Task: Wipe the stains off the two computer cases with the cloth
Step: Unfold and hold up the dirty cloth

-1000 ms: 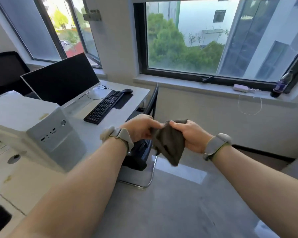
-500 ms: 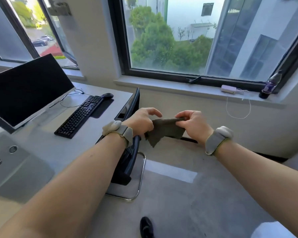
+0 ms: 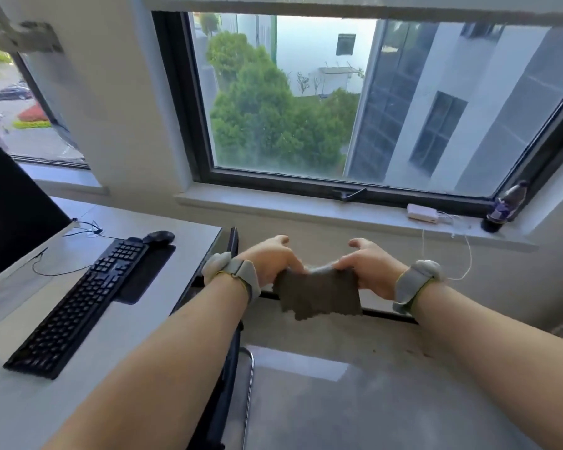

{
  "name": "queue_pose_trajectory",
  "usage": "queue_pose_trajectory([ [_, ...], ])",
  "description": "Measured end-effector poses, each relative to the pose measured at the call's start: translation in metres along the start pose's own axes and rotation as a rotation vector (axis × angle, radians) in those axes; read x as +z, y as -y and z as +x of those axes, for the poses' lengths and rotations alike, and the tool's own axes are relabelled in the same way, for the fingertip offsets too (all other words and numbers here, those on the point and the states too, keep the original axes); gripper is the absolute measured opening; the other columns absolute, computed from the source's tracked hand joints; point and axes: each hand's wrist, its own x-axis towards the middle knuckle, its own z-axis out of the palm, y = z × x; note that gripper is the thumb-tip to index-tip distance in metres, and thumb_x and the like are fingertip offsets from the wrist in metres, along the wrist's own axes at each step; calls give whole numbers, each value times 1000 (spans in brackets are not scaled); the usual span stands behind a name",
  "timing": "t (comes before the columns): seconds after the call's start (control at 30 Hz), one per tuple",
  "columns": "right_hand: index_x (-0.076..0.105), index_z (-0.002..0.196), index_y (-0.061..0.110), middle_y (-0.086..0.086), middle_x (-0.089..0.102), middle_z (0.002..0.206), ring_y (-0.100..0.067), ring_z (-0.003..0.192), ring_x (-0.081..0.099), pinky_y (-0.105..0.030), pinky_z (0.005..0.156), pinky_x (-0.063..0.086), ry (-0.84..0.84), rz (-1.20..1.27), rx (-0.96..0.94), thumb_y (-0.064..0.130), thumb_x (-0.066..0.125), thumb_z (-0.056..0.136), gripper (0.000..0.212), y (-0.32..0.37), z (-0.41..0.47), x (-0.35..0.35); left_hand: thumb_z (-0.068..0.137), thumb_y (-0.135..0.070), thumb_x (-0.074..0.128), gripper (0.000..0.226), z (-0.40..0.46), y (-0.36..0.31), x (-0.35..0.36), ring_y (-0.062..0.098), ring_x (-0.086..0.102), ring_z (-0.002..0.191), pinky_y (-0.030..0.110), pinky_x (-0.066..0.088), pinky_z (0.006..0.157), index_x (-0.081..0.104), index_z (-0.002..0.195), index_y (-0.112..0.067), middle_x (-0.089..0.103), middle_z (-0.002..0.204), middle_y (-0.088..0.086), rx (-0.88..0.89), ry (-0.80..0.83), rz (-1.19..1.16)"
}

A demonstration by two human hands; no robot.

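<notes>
one cloth (image 3: 319, 295), frame center, is pinched at its top corners by left hand (image 3: 270, 261) and right hand (image 3: 368, 267), stretched between them.

Hands are drawing apart: left hand (image 3: 271, 259) and right hand (image 3: 368, 267) are stretching the cloth (image 3: 319, 296) flat between them, no longer bunched. View is swinging right; computer case is leaving sight, monitor (image 3: 12, 206) sliding toward edge.

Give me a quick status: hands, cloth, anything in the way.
Left hand and right hand each grip the cloth's top edge, spread in mid-air. No computer case in view. Nothing obstructing the cloth.
</notes>
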Motion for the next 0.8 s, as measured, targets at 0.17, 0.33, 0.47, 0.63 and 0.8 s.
queue_pose_trajectory([
  [0.17, 54, 139, 28, -26, 56, 128, -35, 100, 68, -51, 92, 59, 66, 57, -127, -9, 80, 62, 90, 22, 68, 0, 63, 5, 87, 120, 55, -32, -29, 31, 59, 118, 44, 60, 93, 29, 158, -41, 35, 156, 16, 197, -107, 190],
  [0.33, 71, 115, 22, -3, 69, 105, -21, 96, 66, -35, 85, 59, -119, -430, -235, -8, 67, 77, 48, 52, 121, -2, 72, 10, 72, 75, 106, -66, -49, 32, 63, 111, 31, 59, 66, 61, 134, -31, 53, 136, 7, 270, -102, 520],
  [0.47, 72, 95, 12, -8, 71, 79, -16, 66, 60, -22, 57, 48, -131, -329, -165, 4, 62, 89, 14, 67, 171, -13, 88, -12, 62, 21, 147, -88, -65, 23, 69, 92, 35, 61, 79, 74, 105, -15, 72, 98, 6, 279, -252, 689],
  [0.63, 61, 96, 0, -21, 65, 96, -35, 84, 67, -39, 62, 59, -100, 165, 48, 1, 69, 89, 11, 59, 245, -29, 89, -8, 66, 20, 215, -92, -81, 30, 67, 96, 40, 63, 68, 64, 108, -14, 66, 107, 15, 117, -260, 216],
  [0.8, 58, 95, 4, -27, 68, 101, -35, 80, 69, -38, 58, 61, -120, 275, 162, -5, 67, 91, 13, 64, 356, -43, 84, 14, 65, 45, 322, -113, -95, 38, 63, 98, 55, 61, 81, 58, 121, -11, 58, 118, 20, -11, -293, -12],
])
